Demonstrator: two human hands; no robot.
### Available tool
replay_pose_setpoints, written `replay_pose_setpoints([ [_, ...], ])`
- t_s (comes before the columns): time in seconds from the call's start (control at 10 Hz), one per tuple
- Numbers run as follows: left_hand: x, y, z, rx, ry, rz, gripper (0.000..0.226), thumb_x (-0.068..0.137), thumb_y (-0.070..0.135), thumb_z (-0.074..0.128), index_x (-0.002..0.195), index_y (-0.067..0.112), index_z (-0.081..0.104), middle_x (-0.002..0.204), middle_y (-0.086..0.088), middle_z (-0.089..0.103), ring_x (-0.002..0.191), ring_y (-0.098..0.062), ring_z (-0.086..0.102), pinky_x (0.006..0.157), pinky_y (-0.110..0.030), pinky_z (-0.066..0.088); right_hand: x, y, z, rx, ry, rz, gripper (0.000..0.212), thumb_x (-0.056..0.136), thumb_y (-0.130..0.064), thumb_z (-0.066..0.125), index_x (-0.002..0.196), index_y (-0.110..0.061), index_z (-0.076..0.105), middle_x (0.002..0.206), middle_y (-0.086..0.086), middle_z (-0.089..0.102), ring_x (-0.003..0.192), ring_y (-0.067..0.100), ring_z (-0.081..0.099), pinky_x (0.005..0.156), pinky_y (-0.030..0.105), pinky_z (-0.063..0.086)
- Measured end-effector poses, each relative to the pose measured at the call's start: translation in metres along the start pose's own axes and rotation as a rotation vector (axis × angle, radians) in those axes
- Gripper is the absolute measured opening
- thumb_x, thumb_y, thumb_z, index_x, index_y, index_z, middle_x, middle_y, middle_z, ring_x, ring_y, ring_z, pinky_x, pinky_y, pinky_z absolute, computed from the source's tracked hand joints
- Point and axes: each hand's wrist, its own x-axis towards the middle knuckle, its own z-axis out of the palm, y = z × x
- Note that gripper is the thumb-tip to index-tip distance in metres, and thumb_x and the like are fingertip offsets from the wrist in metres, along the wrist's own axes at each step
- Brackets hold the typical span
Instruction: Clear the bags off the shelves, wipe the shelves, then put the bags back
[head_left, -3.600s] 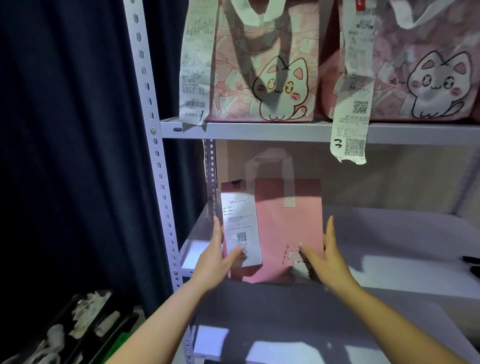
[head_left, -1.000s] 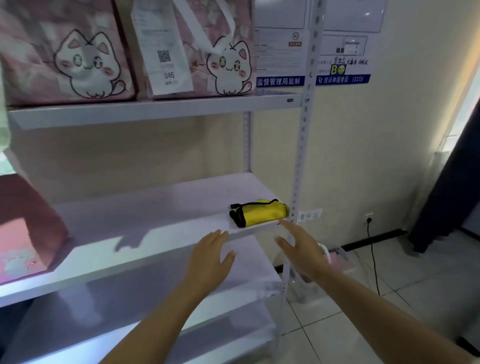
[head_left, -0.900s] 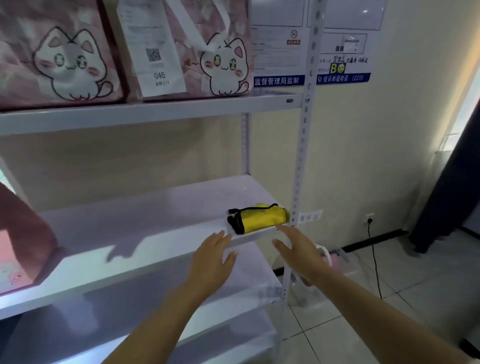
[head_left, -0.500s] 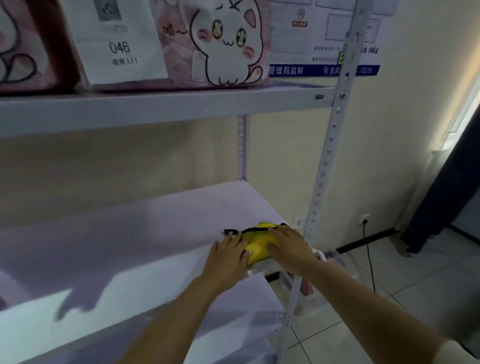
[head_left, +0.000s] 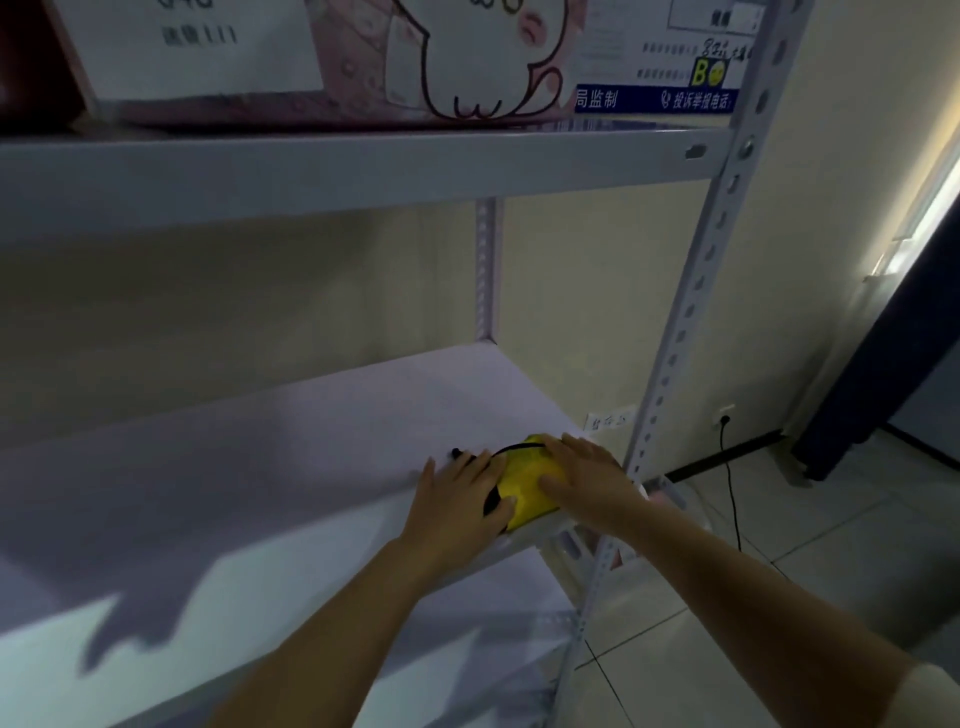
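A small yellow pouch (head_left: 525, 483) with black trim lies at the front right corner of the middle shelf (head_left: 260, 467). My left hand (head_left: 457, 501) covers its black left end, fingers on top and thumb hooked at its near side. Fingers of my right hand (head_left: 587, 480) lie over the pouch's right part, with the thumb on its yellow front. A pink cat bag (head_left: 467, 52) with a white receipt (head_left: 197, 47) stands on the upper shelf (head_left: 363, 171).
The perforated front upright (head_left: 691, 322) rises just right of my right hand. A lower shelf (head_left: 467, 623) lies beneath. A black power cord (head_left: 730, 483) hangs from a wall socket over the tiled floor. A dark curtain (head_left: 893, 364) hangs at far right.
I turned right from the pink bag at the shelf's left end. Both hands reached forward and came down onto the yellow pouch, and the view moved closer to the shelf.
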Motion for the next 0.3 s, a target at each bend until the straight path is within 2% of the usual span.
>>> replay_pose_setpoints([
  [0.1,-0.007,0.000,-0.005,-0.065,0.018,-0.028,0.061,0.097,0.054,0.030,0.150,0.025,0.023,0.157,0.002,0.023,0.145,-0.019,0.017,0.117,-0.048,0.011,-0.015,-0.006,-0.012,-0.002,0.030,-0.057,0.059,0.097,-0.039,0.041,0.151,-0.028,0.019,0.158,0.006,0.019,0.145,0.024,0.016,0.116,0.035,0.013],
  [0.2,-0.028,-0.002,-0.015,-0.180,0.095,-0.093,0.059,0.098,0.052,0.034,0.148,0.021,0.029,0.152,0.000,0.035,0.138,-0.019,0.033,0.113,-0.042,0.026,-0.036,-0.010,-0.014,0.052,0.081,-0.122,0.057,0.098,-0.037,0.045,0.149,-0.028,0.023,0.157,0.005,0.023,0.144,0.022,0.020,0.116,0.037,0.019],
  [0.3,-0.055,0.004,-0.028,-0.241,0.191,-0.114,0.060,0.097,0.053,0.033,0.148,0.019,0.033,0.150,0.000,0.038,0.135,-0.019,0.036,0.111,-0.033,0.029,-0.058,-0.020,-0.019,0.128,0.143,-0.183,0.056,0.097,-0.038,0.047,0.148,-0.026,0.029,0.157,0.001,0.023,0.143,0.019,0.022,0.112,0.036,0.025],
])
